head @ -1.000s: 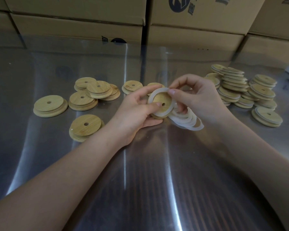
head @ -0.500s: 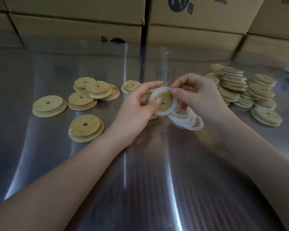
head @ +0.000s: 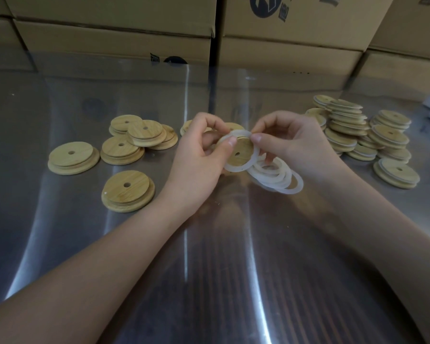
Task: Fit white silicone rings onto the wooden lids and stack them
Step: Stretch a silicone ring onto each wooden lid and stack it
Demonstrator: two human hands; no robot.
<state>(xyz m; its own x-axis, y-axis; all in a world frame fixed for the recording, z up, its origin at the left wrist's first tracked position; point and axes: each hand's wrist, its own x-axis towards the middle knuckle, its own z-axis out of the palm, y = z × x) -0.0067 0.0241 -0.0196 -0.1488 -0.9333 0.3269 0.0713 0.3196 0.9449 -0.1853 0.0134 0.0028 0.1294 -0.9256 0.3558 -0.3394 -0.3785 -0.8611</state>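
The fitting step is under way. Both hands work just above the table (head: 209,269), near its middle. The left hand (head: 199,155) grips a wooden lid (head: 241,152) with its fingers curled round the far edge and its thumb pressing on the near rim. The lid's stepped face, with the small centre hole, is tilted toward the camera. A white silicone ring (head: 233,169) lies round that step. The right hand (head: 291,145) pinches the ring's upper edge between thumb and forefinger, right beside the left thumb.

The ring looks seated along the lower side and still being worked down at the top, though the fingers hide that part. A fan of spare rings (head: 278,177) spreads out below the right hand's lower fingers. They appear hooked on those fingers, but whether they also rest on the table cannot be told.

Bare lids (head: 128,189) lie scattered to the left, and ringed lids stand in stacks (head: 345,125) to the right, in front of the cardboard boxes (head: 109,38).

The next move probably calls for running the thumbs round the rim until the ring sits flat all the way, without twisting or springing off. The lid can then go on a right-hand stack, which leans a little, so it needs a gentle placement
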